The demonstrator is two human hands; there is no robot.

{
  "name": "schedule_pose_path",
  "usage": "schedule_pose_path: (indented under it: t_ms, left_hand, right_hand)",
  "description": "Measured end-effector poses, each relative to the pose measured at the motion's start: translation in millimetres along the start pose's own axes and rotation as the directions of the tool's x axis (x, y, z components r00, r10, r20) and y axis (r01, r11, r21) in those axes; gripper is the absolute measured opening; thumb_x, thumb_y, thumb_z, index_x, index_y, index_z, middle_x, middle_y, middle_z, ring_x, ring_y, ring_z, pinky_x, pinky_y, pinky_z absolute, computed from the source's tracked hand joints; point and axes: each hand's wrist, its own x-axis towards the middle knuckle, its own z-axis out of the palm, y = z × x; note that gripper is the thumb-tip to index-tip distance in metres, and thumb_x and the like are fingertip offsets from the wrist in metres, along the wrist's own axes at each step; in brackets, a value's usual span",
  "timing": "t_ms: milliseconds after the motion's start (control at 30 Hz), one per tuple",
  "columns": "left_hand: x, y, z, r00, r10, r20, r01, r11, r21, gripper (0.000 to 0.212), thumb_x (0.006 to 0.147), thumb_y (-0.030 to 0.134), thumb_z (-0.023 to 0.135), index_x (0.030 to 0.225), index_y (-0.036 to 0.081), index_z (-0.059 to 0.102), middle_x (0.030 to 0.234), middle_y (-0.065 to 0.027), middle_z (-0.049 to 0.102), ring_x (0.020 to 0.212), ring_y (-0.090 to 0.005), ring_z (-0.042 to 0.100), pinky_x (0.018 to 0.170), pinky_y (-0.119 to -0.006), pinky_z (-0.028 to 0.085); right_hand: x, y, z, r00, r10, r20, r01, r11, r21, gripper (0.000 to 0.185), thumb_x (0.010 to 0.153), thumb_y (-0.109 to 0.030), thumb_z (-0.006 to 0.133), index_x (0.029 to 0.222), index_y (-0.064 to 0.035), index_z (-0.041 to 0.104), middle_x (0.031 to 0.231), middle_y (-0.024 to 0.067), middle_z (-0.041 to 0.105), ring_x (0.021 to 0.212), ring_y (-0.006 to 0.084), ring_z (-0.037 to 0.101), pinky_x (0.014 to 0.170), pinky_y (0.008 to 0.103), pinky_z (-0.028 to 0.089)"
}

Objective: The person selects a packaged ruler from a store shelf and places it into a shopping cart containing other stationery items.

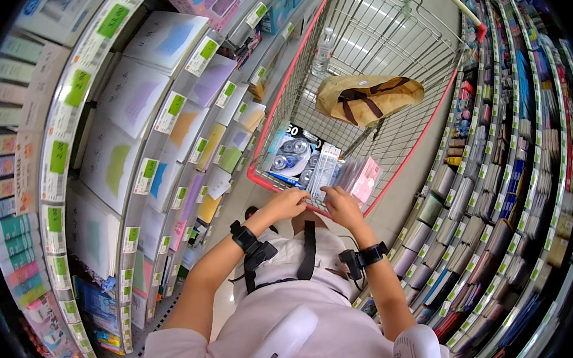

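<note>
A slim clear package with white and blue printing (324,172) stands tilted at the near end of a wire shopping cart with red edging (283,84). My right hand (343,206) has its fingers on the lower right side of this package. Beside its lower left corner is my left hand (288,204), fingers curled, over the cart's near rim; whether it grips anything is hidden. Left of the package lies a blister pack of correction tape (292,151) in the cart. Several clear-wrapped packs, one with a pink front (366,179), lean to the right.
Deeper in the cart are a brown paper bag with dark handles (368,98) and a clear bottle (323,54). Shelves of notebooks (131,98) with price tags line the left. On the right, shelves of stationery (462,200) stand close to the cart.
</note>
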Motion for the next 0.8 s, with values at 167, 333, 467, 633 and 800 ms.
schedule_pose_path:
  t_ms: [167,333,467,633,800]
  left_hand:
    - [41.5,-21.9,27.5,0.996,-0.091,0.015,0.090,0.994,0.055,0.027,0.070,0.015,0.047,0.094,0.006,0.056,0.088,-0.0171,0.057,0.087,-0.0307,0.053,0.074,-0.039,0.043]
    - [64.2,-29.7,38.6,0.986,-0.165,0.009,0.165,0.986,0.011,0.026,0.070,0.014,0.046,0.091,0.005,0.057,0.087,-0.0179,0.057,0.085,-0.0320,0.054,0.075,-0.040,0.042]
    - [82.3,-57.1,61.9,0.982,-0.190,-0.018,0.189,0.981,-0.046,0.025,0.069,0.014,0.047,0.090,0.004,0.057,0.087,-0.0176,0.057,0.085,-0.0319,0.054,0.075,-0.040,0.042]
    - [98.3,-66.3,71.5,0.956,-0.293,0.010,0.292,0.949,-0.116,0.025,0.069,0.014,0.047,0.089,0.004,0.057,0.087,-0.0175,0.058,0.085,-0.0316,0.054,0.074,-0.040,0.043]
    - [111.3,-71.2,71.3,0.945,-0.328,-0.010,0.324,0.937,-0.134,0.024,0.069,0.014,0.047,0.090,0.005,0.057,0.087,-0.0160,0.058,0.085,-0.0309,0.054,0.073,-0.039,0.043]
  right_hand:
    - [35.6,46.7,9.1,0.998,-0.004,0.055,0.009,0.995,-0.097,0.032,0.069,-0.007,0.052,0.101,-0.0060,0.052,0.082,0.0156,0.052,0.078,0.0327,0.052,0.068,0.0381,0.043]
    - [68.1,76.1,11.8,0.983,0.067,0.168,-0.035,0.982,-0.185,0.032,0.069,-0.011,0.053,0.100,-0.0078,0.054,0.088,0.0135,0.055,0.084,0.0302,0.052,0.073,0.0387,0.043]
    - [89.9,104.6,16.5,0.962,0.086,0.260,-0.020,0.969,-0.245,0.034,0.068,-0.012,0.054,0.101,-0.0084,0.054,0.096,0.0147,0.053,0.089,0.0310,0.051,0.075,0.0387,0.043]
    - [112.4,131.4,23.5,0.930,0.152,0.335,-0.070,0.967,-0.243,0.038,0.066,-0.013,0.055,0.103,-0.0073,0.054,0.115,0.0236,0.041,0.102,0.0375,0.044,0.085,0.0378,0.039]
    - [127.2,169.5,47.2,0.922,0.139,0.361,-0.062,0.974,-0.218,0.040,0.065,-0.017,0.056,0.104,-0.0072,0.055,0.120,0.0275,0.035,0.111,0.0397,0.035,0.091,0.0380,0.034]
